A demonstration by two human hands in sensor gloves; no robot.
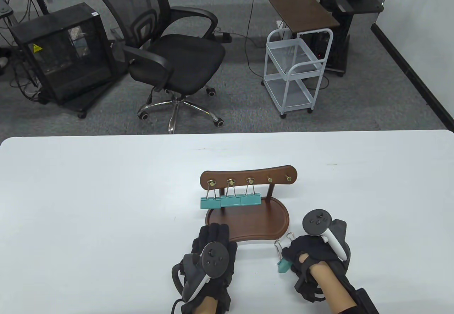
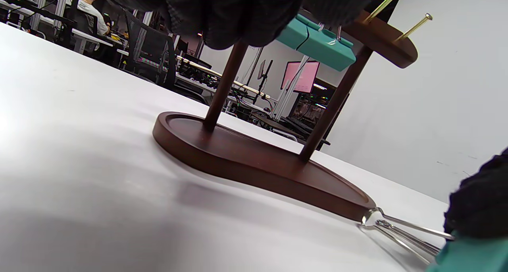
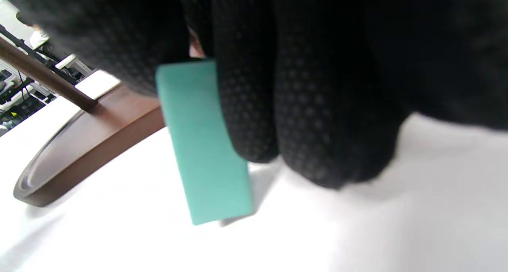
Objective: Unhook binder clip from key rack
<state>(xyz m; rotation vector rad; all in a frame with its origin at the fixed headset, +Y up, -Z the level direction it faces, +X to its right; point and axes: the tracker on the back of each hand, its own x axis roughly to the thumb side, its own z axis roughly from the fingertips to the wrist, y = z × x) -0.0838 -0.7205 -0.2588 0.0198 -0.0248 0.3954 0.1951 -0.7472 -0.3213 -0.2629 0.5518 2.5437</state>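
The wooden key rack (image 1: 248, 234) stands mid-table, its curved top board carrying brass hooks. Three teal binder clips (image 1: 230, 200) hang from the left three hooks; the two right hooks (image 1: 280, 178) are bare. My left hand (image 1: 214, 231) lies flat with its fingers resting on the front left rim of the rack's base. My right hand (image 1: 293, 257) grips a fourth teal binder clip (image 1: 283, 266) low over the table, just right of the base's front edge, its wire handles (image 1: 279, 246) pointing toward the rack. In the right wrist view the gloved fingers (image 3: 258, 105) pinch this clip (image 3: 202, 153).
The left wrist view shows the rack's base (image 2: 258, 161), the hanging clips (image 2: 317, 40), the held clip's handles (image 2: 397, 228) and the white table (image 2: 79, 165). Beyond the table's far edge stand an office chair (image 1: 170, 51) and a white cart (image 1: 294, 72).
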